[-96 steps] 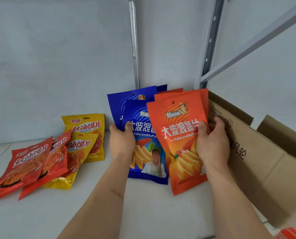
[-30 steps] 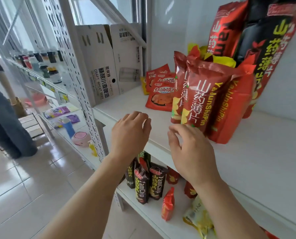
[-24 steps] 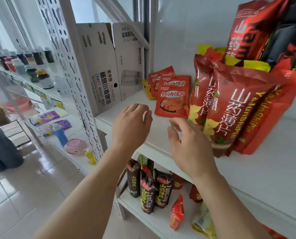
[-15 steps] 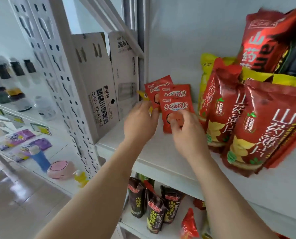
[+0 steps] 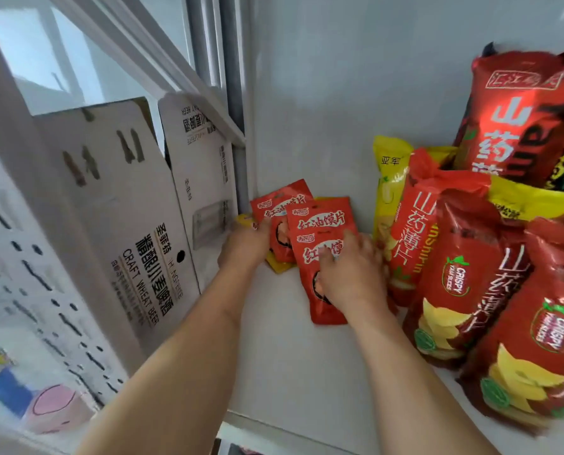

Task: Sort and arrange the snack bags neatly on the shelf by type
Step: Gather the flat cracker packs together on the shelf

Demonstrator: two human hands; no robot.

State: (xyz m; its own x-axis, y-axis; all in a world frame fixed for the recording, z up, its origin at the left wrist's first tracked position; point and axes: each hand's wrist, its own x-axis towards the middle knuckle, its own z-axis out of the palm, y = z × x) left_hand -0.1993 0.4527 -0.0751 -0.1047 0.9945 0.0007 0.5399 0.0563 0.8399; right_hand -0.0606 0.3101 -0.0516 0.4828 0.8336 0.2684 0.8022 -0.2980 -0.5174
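Several small red snack bags (image 5: 320, 218) with white Chinese lettering lie overlapped at the back left of the white shelf (image 5: 284, 366). A yellow bag (image 5: 275, 266) peeks out beneath them. My left hand (image 5: 244, 246) grips the left edge of this pile. My right hand (image 5: 349, 274) lies on the front red bag (image 5: 310, 284), thumb over its face and fingers curled at its right edge. Large red yam-chip bags (image 5: 464, 277) stand just to the right of my right hand.
A white cardboard box (image 5: 136, 218) with black print stands against the shelf's left side, close to my left hand. A yellow bag (image 5: 389, 192) and tall red bags (image 5: 517, 116) lean on the back wall. A perforated upright (image 5: 28, 257) frames the left.
The view has swung from blue and orange chip bags to this shelf. Both hands rose from the shelf's front edge to the small red bags and took hold of them.
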